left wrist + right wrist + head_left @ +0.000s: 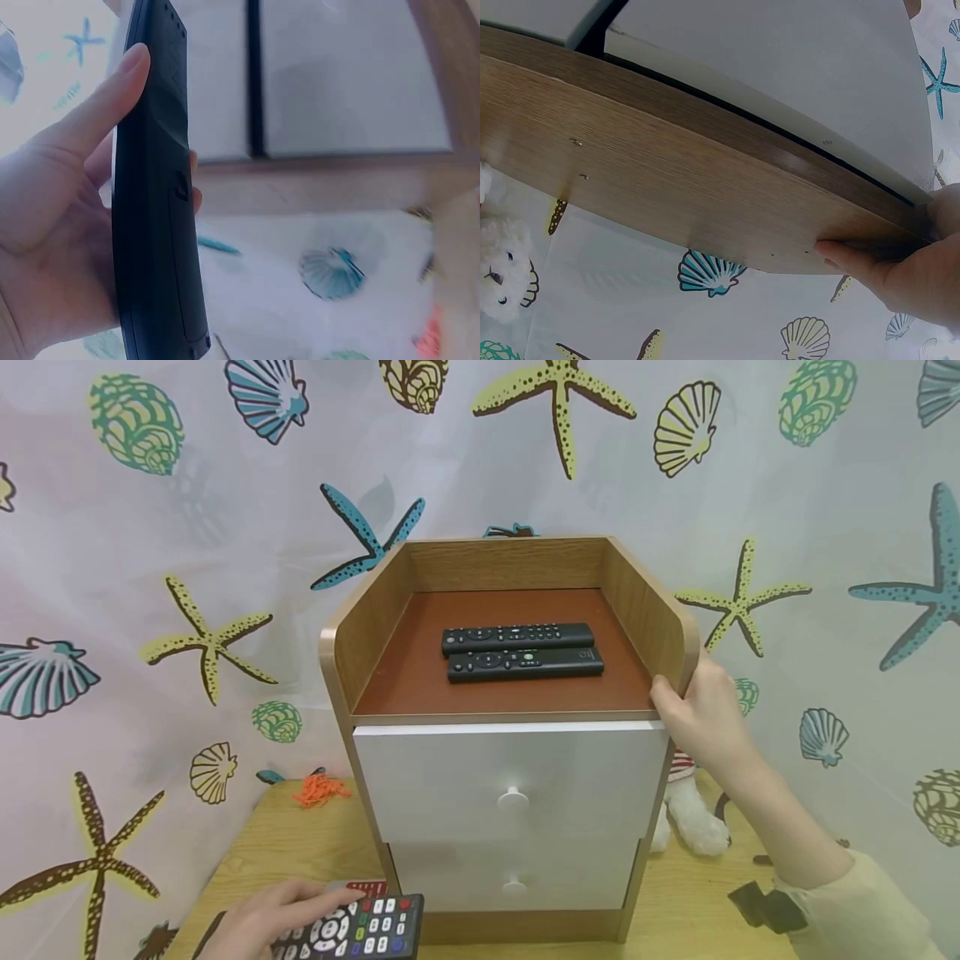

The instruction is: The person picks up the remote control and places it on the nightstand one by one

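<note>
A black remote control (367,931) with white and coloured buttons is held by my left hand (258,920), low in front of the cabinet. In the left wrist view the thumb lies along one edge of the remote (161,202), whose back faces that camera. With my right hand (701,706) I grip the front edge of the right side panel (705,180) of a small wooden cabinet (495,717). Two black remotes, one farther back (517,637) and one nearer (525,665), lie side by side on its brown top.
The cabinet has two white drawers, upper (450,785) and lower (450,877), with round knobs. Orange strands (320,790) lie at left on the wooden table (285,835). A white plush toy (697,818) sits behind at right. A red-and-grey item (367,887) shows behind my left hand.
</note>
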`<action>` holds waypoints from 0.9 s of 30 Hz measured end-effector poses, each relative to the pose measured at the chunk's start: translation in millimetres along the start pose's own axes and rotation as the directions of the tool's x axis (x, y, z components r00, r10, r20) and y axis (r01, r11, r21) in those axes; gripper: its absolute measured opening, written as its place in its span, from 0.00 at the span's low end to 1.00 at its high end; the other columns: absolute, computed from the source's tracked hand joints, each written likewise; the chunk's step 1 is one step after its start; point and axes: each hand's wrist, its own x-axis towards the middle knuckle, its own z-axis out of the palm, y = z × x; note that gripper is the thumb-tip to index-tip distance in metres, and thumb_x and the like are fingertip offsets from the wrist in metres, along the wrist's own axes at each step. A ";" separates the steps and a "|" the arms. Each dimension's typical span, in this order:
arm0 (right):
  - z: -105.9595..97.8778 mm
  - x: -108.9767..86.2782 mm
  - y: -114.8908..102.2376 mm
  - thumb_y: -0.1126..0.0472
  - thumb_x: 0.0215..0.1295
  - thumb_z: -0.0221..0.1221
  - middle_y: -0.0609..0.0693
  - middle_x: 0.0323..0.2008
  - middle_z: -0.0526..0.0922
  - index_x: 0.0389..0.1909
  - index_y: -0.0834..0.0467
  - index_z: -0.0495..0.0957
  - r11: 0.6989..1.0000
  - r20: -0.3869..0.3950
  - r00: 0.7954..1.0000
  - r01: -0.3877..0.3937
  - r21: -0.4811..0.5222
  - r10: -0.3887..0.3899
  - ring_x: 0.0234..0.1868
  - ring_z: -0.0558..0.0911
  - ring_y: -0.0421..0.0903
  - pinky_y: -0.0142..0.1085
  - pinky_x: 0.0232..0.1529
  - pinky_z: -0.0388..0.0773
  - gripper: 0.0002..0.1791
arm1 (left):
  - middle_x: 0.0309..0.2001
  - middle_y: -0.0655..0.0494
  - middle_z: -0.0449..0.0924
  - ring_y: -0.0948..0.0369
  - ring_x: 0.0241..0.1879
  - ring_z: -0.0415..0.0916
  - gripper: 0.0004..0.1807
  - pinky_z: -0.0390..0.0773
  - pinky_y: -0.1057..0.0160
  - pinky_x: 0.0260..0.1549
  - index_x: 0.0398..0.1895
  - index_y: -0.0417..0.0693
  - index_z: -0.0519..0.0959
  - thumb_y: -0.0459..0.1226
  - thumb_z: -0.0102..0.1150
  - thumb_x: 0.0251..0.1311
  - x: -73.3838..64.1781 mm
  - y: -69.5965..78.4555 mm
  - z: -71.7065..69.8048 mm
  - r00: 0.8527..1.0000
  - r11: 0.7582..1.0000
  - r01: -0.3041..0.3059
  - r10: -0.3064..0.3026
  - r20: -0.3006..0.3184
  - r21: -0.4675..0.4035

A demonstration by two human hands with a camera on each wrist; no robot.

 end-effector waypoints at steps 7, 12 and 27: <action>0.2 0.6 -0.4 0.72 0.59 0.48 0.71 0.49 0.77 0.55 0.72 0.67 1.000 -0.008 1.000 0.001 -0.010 -0.001 0.48 0.78 0.64 0.57 0.46 0.78 0.21 | 0.45 0.68 0.73 0.72 0.40 0.63 0.34 0.65 0.66 0.31 0.60 0.72 0.72 0.57 0.68 0.45 14.2 49.4 -23.4 0.994 0.998 -0.070 0.070 -0.082 -0.004; 1.3 1.8 -0.7 0.71 0.59 0.48 0.70 0.48 0.78 0.54 0.71 0.68 1.000 -0.009 1.000 0.007 -0.011 -0.007 0.47 0.79 0.62 0.55 0.45 0.78 0.20 | 0.44 0.73 0.72 0.69 0.42 0.65 0.32 0.66 0.58 0.37 0.56 0.76 0.73 0.64 0.63 0.43 31.0 93.3 -48.0 0.992 1.000 -0.023 0.023 -0.124 -0.003; 1.1 0.2 -0.7 0.71 0.58 0.48 0.72 0.48 0.77 0.53 0.74 0.68 1.000 -0.020 1.000 -0.004 -0.019 0.003 0.47 0.79 0.65 0.57 0.46 0.78 0.20 | 0.47 0.62 0.76 0.59 0.48 0.71 0.31 0.67 0.49 0.50 0.56 0.71 0.76 0.54 0.69 0.44 103.4 172.6 -109.6 0.979 0.993 -0.111 0.104 -0.176 -0.027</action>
